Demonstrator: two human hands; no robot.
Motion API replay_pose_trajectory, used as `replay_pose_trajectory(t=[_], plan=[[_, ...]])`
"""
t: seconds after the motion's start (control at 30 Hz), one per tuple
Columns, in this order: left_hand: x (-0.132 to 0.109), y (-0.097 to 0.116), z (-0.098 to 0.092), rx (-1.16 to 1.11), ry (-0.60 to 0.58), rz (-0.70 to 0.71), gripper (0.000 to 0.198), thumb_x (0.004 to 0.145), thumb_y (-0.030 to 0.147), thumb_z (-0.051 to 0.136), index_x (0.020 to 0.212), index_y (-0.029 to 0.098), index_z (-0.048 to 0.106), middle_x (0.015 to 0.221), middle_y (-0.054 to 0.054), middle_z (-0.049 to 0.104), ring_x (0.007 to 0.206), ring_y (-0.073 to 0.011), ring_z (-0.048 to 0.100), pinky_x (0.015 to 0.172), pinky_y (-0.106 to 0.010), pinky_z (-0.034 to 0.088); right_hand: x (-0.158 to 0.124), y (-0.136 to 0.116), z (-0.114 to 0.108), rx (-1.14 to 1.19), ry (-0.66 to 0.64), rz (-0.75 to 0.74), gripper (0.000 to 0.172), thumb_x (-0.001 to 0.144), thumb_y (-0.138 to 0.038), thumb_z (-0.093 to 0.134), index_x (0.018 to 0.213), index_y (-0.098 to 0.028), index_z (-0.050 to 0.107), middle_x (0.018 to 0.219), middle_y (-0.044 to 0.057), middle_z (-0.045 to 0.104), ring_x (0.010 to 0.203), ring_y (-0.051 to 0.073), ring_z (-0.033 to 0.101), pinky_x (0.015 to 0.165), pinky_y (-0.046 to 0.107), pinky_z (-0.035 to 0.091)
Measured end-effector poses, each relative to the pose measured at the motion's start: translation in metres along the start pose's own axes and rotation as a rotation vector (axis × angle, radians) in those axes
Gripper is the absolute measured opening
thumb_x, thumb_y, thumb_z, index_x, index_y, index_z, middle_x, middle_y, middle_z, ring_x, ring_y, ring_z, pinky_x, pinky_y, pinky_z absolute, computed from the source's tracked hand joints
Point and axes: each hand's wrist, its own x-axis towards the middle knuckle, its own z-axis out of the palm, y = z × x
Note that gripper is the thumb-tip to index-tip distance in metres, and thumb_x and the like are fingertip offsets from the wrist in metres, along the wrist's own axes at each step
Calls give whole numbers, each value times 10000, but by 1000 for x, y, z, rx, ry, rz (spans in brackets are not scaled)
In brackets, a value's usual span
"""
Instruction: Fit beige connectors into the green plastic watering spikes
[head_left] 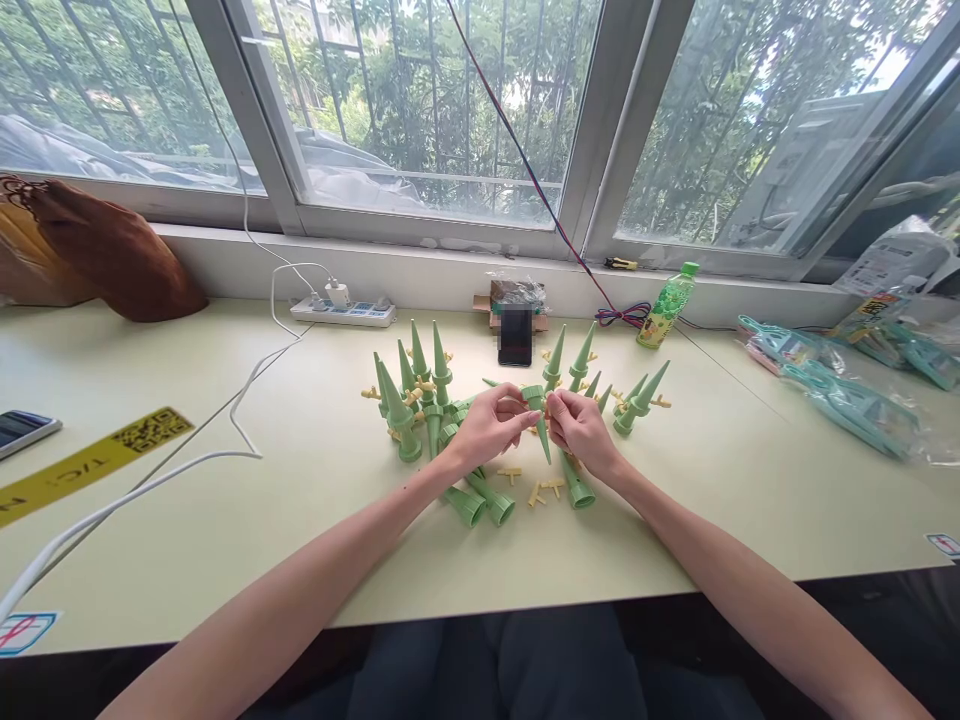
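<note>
1. I held one green cone (541, 432) in the middle of the frame, just above the table (225, 520), with its sharp tip pointing down.
2. The fingers (517, 413) of my left hand (487, 428) were clamped on the wide head of the cone from the left.
3. My right hand (583, 432) had its fingers pinched together on the same head from the right. Whether a small part was between them, I could not tell.
4. In my judgement, the hold worked best with both hands close to the head, so the cone could not turn.
5. Small yellow pieces (546, 489) lay just below my hands, within easy reach.
6. Upright cones (412, 400) stood at centre left and lying cones (480, 502) were near my left wrist, so low wrists could knock them.
</note>
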Motion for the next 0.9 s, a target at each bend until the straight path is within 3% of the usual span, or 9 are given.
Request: replay_pose_trajectory(t=[0.23,0.53,0.73,0.9], plan=[[0,-3,-1,167,24,141,333,801,425,693,898,199,468,749,4,650,497,-75,520,471,-197,429,0,-3,1,69,-34,34,449,906,-536,557,646,-199,416,479,-92,283,350,52,311,344,207,206],[-1,-3,-5,530,44,281,156,894,315,561,998,214,506,842,-20,696,480,-67,463,532,-206,420,1,-3,-1,251,-107,178,449,859,-532,626,639,-192,432,463,-106,249,353,42,246,346,190,157],[-2,-2,-2,478,68,250,180,869,290,589,1008,211,507,789,-12,684,455,-64,430,498,-205,392,1,-3,1,290,-119,194,459,859,-535,627,637,-194,415,471,-102,263,357,43,265,353,190,160],[-4,-2,3,336,105,179,236,835,343,634,983,202,517,764,-24,682,520,-92,514,478,-199,396,0,0,3,268,-89,170,467,859,-548,621,642,-200,397,484,-101,261,363,44,268,350,187,167]])
